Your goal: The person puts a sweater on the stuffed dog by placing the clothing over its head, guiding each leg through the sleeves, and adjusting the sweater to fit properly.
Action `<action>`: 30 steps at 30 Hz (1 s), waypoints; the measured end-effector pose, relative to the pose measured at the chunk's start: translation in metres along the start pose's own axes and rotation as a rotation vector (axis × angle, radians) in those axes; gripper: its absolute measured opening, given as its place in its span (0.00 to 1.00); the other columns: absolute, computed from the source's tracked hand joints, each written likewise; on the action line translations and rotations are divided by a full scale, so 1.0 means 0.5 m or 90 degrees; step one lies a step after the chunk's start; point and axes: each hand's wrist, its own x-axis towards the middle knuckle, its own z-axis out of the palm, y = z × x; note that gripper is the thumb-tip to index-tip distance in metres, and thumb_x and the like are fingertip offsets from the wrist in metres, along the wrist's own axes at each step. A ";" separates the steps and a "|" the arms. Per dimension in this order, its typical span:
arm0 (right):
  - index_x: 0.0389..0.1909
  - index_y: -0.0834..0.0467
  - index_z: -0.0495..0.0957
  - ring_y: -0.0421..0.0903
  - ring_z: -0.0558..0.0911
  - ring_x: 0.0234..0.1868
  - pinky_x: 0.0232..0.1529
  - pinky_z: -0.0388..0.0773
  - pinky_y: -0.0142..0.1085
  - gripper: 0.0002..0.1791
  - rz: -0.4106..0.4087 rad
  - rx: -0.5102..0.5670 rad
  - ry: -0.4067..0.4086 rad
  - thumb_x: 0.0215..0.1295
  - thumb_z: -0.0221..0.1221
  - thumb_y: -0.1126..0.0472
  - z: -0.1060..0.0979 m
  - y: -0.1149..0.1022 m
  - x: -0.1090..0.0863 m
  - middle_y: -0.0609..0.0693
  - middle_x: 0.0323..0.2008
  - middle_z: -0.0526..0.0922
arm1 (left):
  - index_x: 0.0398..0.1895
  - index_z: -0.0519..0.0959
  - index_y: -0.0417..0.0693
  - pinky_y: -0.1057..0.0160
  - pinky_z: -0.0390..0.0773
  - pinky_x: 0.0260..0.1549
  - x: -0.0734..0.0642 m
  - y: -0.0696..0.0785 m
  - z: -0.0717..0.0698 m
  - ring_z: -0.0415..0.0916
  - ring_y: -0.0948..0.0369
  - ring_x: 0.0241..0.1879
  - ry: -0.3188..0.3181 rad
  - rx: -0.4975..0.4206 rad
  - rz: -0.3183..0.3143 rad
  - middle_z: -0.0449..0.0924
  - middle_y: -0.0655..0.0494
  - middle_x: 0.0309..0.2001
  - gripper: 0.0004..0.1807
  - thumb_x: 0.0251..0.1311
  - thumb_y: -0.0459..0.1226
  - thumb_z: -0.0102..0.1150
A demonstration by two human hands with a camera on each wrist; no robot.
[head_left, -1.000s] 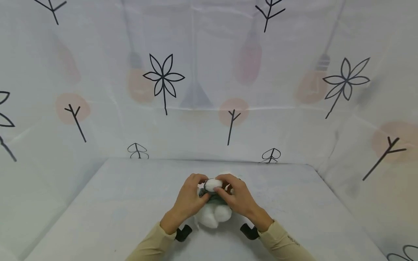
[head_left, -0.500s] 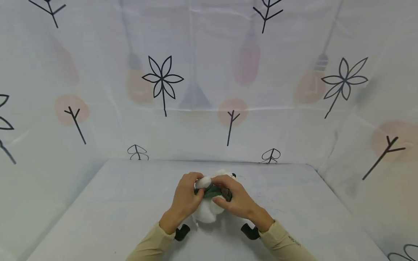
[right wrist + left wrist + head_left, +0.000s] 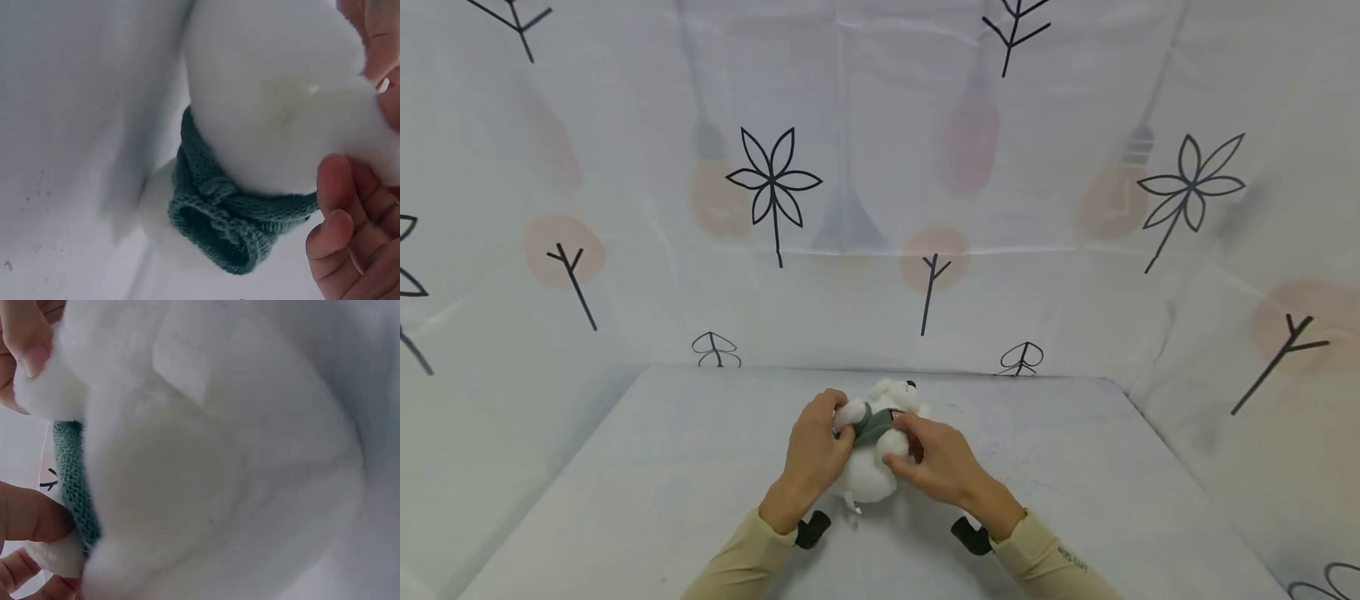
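Note:
A white plush dog in a green knitted sweater is held over the white table, its dark nose toward the upper right. My left hand grips one white paw at the toy's left side. On the other side, my right hand holds the toy between thumb and fingers, beside a rounded white limb and the sweater. The plush body fills much of the left wrist view, with fingers at its left edge. An empty-looking sleeve opening of the sweater shows in the right wrist view.
The white table spreads around the hands. Behind and beside it hangs a white cloth printed with plants and lamps. Dark wrist-worn devices, one on the left and one on the right, sit below the sleeves' cuffs.
The plush dog has turned and tilted, so its head and more of its sweater show now. My left hand has shifted slightly left with the paw; the right hand has moved slightly lower.

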 end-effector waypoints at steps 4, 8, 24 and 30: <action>0.44 0.55 0.76 0.34 0.71 0.26 0.24 0.70 0.26 0.13 -0.037 -0.001 0.033 0.59 0.64 0.63 -0.007 0.009 0.004 0.40 0.30 0.74 | 0.42 0.73 0.43 0.60 0.76 0.30 -0.002 0.003 -0.001 0.73 0.59 0.32 -0.003 -0.013 -0.007 0.74 0.52 0.35 0.17 0.47 0.25 0.61; 0.44 0.56 0.77 0.38 0.73 0.26 0.25 0.72 0.26 0.13 -0.063 -0.004 0.095 0.57 0.61 0.69 -0.023 0.025 0.009 0.44 0.35 0.75 | 0.44 0.72 0.46 0.65 0.71 0.24 -0.003 0.011 -0.003 0.67 0.63 0.27 -0.042 -0.042 -0.029 0.70 0.56 0.31 0.18 0.48 0.28 0.60; 0.46 0.58 0.77 0.38 0.73 0.30 0.30 0.77 0.32 0.17 0.000 0.098 0.050 0.55 0.61 0.73 -0.021 0.033 0.008 0.44 0.38 0.73 | 0.36 0.76 0.47 0.59 0.74 0.33 -0.003 0.027 -0.011 0.72 0.60 0.34 -0.120 -0.002 -0.020 0.75 0.56 0.34 0.11 0.48 0.34 0.66; 0.50 0.56 0.75 0.39 0.77 0.33 0.34 0.78 0.32 0.17 -0.015 0.158 0.003 0.61 0.62 0.66 -0.026 0.032 0.008 0.46 0.41 0.75 | 0.43 0.77 0.44 0.62 0.78 0.36 -0.004 0.037 -0.003 0.77 0.61 0.38 -0.154 -0.100 0.094 0.78 0.56 0.37 0.16 0.51 0.33 0.70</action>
